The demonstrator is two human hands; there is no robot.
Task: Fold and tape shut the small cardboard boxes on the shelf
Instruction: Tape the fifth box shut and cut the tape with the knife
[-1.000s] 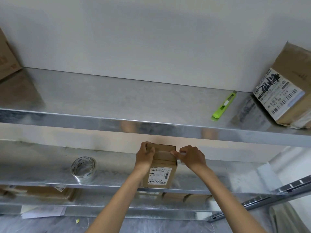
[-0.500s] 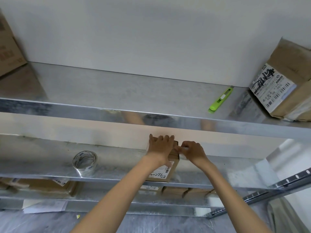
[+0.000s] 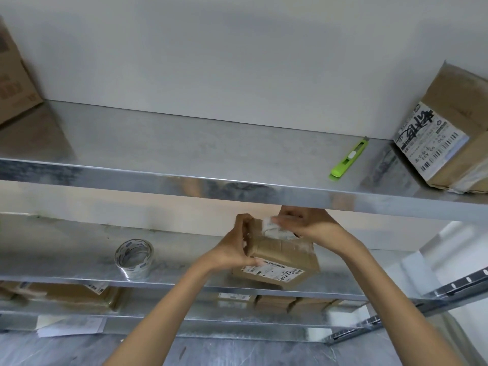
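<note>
A small brown cardboard box with a white shipping label on its front sits on the middle metal shelf, turned slightly askew. My left hand grips its left end, thumb under the front edge. My right hand rests on the box's top at the far right, fingers pinching a pale strip of tape against the top. A roll of clear tape stands on the same shelf, well to the left of the box.
A green utility knife lies on the upper shelf. A labelled brown box sits at that shelf's right end, another box at its left. More boxes and papers lie on lower shelves.
The box has been turned from upright to lying lengthwise and askew. My left hand moved from the top to the left end; my right hand now presses tape on the top.
</note>
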